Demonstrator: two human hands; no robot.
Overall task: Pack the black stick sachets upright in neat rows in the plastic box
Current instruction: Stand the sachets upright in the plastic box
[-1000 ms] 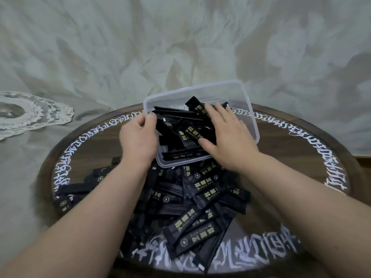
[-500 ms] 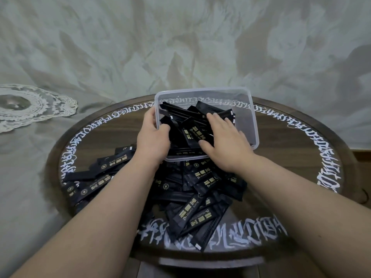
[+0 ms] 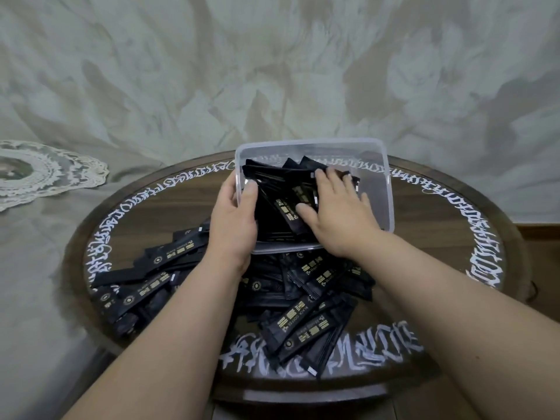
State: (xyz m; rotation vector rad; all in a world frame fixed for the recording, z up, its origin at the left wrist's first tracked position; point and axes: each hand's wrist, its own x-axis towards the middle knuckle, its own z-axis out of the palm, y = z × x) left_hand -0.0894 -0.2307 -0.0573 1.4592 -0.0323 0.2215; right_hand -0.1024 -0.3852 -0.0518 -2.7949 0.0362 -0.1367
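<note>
A clear plastic box [image 3: 382,189] stands tilted on the round table, its open top toward me. Several black stick sachets [image 3: 274,181] lean in its left half. My left hand [image 3: 235,221] grips the box's left wall, thumb inside and fingers outside. With straight fingers, my right hand [image 3: 336,212] presses flat on the sachets inside the box. A loose heap of black sachets [image 3: 306,301] with gold print lies on the table between my forearms and out to the left.
The round dark wooden table [image 3: 448,234] has a ring of white script around its rim. A white lace doily [image 3: 45,171] lies on the grey patterned cloth at far left. The box's right half holds no sachets.
The box has shifted to the right and away from me. My left thumb has come over the box's left wall. My right hand stays on the sachets inside.
</note>
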